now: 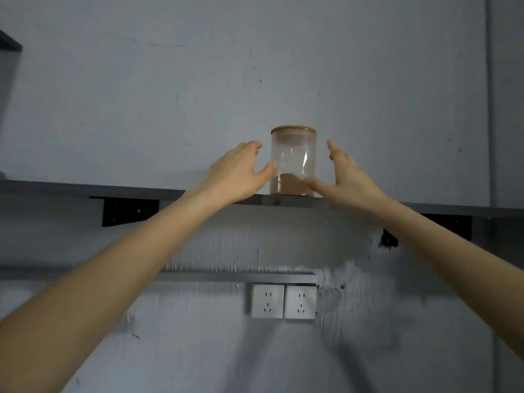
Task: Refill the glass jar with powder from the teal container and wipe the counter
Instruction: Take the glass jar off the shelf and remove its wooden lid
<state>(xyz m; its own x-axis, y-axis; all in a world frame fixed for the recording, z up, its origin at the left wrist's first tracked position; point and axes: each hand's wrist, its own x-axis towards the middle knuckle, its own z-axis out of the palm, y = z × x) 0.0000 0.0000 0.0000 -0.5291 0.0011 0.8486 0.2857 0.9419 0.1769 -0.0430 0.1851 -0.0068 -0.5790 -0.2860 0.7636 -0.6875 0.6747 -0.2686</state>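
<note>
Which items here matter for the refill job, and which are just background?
Job: glass jar with wooden lid, a little brown powder inside; left hand and right hand, open either side of it.
Background: shelf, bracket, wall sockets.

One glass jar (293,161), two hands (236,173), two sockets (283,301), one shelf (85,190)

The jar (293,163) is clear glass, smooth and glossy, with bright glints on its wall, and its lid (293,129) looks like pale matt wood. A brown, grainy powder (287,185) lies at its bottom. The shelf (141,190) is a dark, smooth board with a faint sheen, on matt black metal brackets (129,211). The wall (255,66) is matt grey, rough and scuffed. The sockets (283,301) are white glossy plastic.
</note>
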